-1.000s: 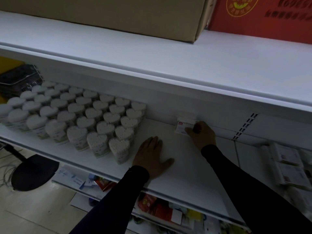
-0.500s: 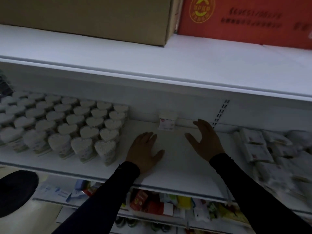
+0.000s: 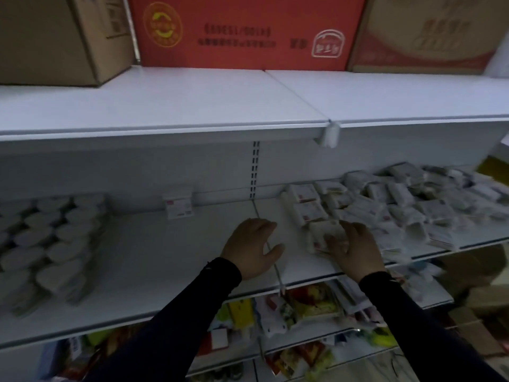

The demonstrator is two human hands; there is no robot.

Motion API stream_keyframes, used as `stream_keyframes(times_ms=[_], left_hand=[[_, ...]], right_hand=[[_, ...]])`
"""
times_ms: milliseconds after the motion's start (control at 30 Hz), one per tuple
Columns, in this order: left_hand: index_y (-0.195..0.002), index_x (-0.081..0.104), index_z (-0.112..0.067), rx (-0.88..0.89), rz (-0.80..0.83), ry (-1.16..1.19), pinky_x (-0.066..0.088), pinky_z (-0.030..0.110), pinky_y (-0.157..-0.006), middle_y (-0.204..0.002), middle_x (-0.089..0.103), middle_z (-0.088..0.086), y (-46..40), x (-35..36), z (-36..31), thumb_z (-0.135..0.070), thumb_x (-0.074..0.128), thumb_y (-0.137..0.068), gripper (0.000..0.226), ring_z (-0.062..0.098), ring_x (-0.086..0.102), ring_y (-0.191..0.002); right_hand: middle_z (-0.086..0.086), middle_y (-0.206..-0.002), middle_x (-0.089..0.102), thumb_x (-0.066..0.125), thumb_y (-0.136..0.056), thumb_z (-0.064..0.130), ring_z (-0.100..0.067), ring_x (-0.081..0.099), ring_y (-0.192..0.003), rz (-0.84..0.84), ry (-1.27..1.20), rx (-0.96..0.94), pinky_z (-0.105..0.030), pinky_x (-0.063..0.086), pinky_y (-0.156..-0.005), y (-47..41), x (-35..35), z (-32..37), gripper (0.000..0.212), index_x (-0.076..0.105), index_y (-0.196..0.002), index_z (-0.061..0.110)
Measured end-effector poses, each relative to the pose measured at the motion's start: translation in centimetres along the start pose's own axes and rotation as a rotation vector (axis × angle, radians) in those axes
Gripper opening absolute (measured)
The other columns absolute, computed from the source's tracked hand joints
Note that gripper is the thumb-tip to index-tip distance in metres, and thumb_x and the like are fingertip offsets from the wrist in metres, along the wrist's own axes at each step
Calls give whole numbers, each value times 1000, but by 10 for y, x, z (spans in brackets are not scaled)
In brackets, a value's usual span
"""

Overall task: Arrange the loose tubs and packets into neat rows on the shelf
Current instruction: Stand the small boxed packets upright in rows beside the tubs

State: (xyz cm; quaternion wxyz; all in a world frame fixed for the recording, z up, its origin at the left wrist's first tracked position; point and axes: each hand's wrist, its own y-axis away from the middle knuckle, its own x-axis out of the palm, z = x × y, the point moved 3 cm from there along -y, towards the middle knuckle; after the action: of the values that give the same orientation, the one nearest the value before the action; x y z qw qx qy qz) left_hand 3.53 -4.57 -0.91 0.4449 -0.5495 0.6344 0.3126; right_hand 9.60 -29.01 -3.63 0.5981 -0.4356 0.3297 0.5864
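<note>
On the white shelf (image 3: 165,257), heart-shaped tubs (image 3: 52,244) stand in rows at the left. One small white packet (image 3: 177,206) stands alone against the back wall. A loose heap of white packets (image 3: 399,205) covers the right part of the shelf. My right hand (image 3: 351,249) lies on the nearest packet (image 3: 322,234) of that heap, fingers curved over its edge. My left hand (image 3: 252,248) hovers just above the shelf near the seam, fingers loosely bent, holding nothing.
Above, the upper shelf (image 3: 192,106) carries a brown carton (image 3: 55,37), a red box (image 3: 242,31) and another carton (image 3: 429,34). Colourful packets (image 3: 311,301) fill the lower shelf. A slotted upright (image 3: 255,169) runs down the back wall.
The view has swung right. My right hand let go of the small packet at the back wall and moved right onto the heap. My left hand followed to the right.
</note>
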Motion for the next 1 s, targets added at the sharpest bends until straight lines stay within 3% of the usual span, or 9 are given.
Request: stream_keyframes(times_ms=[100,167,367,533,633,733,800,900,1000], left_hand=[[-152,27,-15,-10,68,-6,13,23,-114,-158,28,3,-19,14,-30,-48,39,-101,62,17,25,-142],[-152,27,-15,-46,109,17,18,26,-115,-157,29,3,-33,26,-45,-47,37,-102,60,18,27,-142],[-152,28,-17,-321,87,250,32,29,-108,-154,36,5,-61,48,-63,-47,39,-101,60,22,39,-137],[-147,36,-20,-482,14,388,40,21,-89,-143,50,7,-67,58,-61,-41,55,-96,58,22,52,-125],[-142,42,-17,-546,-17,430,39,21,-86,-136,53,5,-60,57,-55,-37,59,-95,55,23,54,-120],[-93,58,-15,-578,-101,502,39,25,-70,-93,59,3,-51,50,-42,-30,57,-96,15,21,57,-87],[-70,47,-17,-592,-152,528,34,25,-58,-72,51,0,-42,42,-34,-25,57,-96,29,17,50,-69],[-79,49,-15,-619,-179,569,36,19,-55,-78,53,2,-28,32,-18,-23,58,-95,20,17,51,-71],[-96,52,-14,-632,-230,693,38,8,-48,-88,56,-1,-15,24,-4,-19,58,-95,8,8,52,-72]], right_hand=[[-18,-134,48,31,-78,79,-34,48,-119,78,73,78,-40,45,-95,-5,2,-12,92,46,-138,11],[-15,-116,58,28,-73,85,-33,54,-106,78,77,32,-37,49,-83,-10,2,-17,93,55,-123,11],[-8,-127,53,63,-84,53,-28,50,-113,140,-80,-178,-31,41,-87,-21,2,-21,66,48,-137,17],[5,-139,53,56,-93,39,-17,53,-120,229,-122,-420,-20,38,-89,-22,2,-18,50,46,-141,27],[6,-143,49,51,-96,36,-17,49,-125,283,-172,-450,-23,38,-96,-28,-5,-8,45,46,-140,29],[-3,-143,48,49,-98,35,-23,46,-128,201,-210,-427,-28,35,-102,-48,-10,5,43,48,-139,21],[-9,-149,39,47,-99,32,-27,39,-134,188,-158,-403,-31,30,-109,-72,-5,13,49,39,-144,15],[-14,-158,16,41,-100,33,-28,16,-145,344,115,-431,-35,9,-117,-103,14,19,63,15,-152,10],[-16,-156,20,43,-97,44,-31,19,-143,394,305,-421,-39,10,-116,-113,21,24,70,15,-152,11]])
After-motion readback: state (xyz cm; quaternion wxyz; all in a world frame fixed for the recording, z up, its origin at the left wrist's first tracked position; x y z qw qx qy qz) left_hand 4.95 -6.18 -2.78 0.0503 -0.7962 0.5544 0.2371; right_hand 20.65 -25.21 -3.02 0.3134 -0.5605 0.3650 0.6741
